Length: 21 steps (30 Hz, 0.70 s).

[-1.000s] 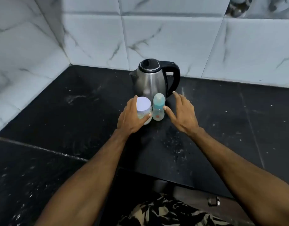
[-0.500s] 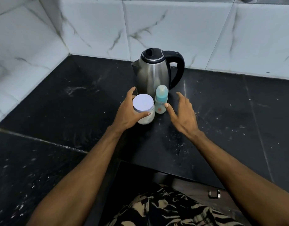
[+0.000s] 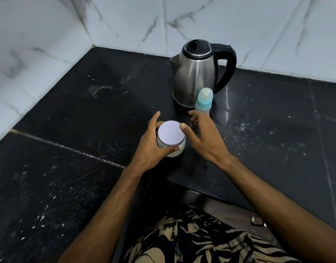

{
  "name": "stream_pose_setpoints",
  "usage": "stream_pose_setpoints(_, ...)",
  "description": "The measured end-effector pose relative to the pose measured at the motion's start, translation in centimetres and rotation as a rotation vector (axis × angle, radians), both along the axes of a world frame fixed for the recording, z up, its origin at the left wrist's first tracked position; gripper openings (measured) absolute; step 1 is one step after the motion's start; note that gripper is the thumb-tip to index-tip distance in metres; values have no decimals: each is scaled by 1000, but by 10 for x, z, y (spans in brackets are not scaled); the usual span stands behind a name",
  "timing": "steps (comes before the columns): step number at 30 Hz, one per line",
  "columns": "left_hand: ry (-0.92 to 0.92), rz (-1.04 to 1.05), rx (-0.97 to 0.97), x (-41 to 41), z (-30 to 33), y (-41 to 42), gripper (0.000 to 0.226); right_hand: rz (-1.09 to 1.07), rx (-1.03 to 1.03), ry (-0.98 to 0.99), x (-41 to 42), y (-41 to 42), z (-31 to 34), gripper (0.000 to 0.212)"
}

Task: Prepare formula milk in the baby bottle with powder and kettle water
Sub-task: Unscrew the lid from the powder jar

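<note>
Black speckled stone formed the counter (image 3: 72,186), which ran into a corner of white marbled wall tiles (image 3: 125,19). Near the back edge of the counter, toward that corner, stood a steel kettle (image 3: 193,76) with a black lid and handle, its handle turned to the right. Just in front of the kettle, touching or nearly so, the baby bottle (image 3: 204,100) stood upright with its pale blue cap and collar on. Nearer the front edge was the powder jar (image 3: 171,139), its flat white lid closed. The left hand (image 3: 152,149) gripped the jar from the left, thumb curled across its near side and fingers wrapped round the far side. The right hand (image 3: 205,141) was beside the jar with its fingers spread and loosely bent; its thumb tip touched the lid's right rim, and its fingers reached toward the base of the bottle. Whether they touched the bottle could not be told. A leaf-patterned garment (image 3: 191,240) showed below the front edge.
</note>
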<state>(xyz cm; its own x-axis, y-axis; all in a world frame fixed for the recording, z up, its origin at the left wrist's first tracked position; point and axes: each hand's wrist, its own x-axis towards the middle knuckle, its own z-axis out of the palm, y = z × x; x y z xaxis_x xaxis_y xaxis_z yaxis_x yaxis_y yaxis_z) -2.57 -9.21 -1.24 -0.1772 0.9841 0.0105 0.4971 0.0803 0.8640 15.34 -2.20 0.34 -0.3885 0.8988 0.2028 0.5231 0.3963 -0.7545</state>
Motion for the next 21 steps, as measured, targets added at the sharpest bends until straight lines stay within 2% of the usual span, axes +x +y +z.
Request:
stream_pose_setpoints(7,-79,3,-58,-3,-9,-6,119,224,125,-229,-24,3,9,73)
stream_pose_setpoints(12,-165,135,-29,21,-23,-3,115,288,290,-520,-35,8,20,85)
stream_pose_setpoints(16,-122,243,-34,29,-36,8,106,336,233,-730,-45,13,27,89)
stream_pose_setpoints(21,-98,166,-56,15,-38,10,102,399,217,-784,-51,17,31,81)
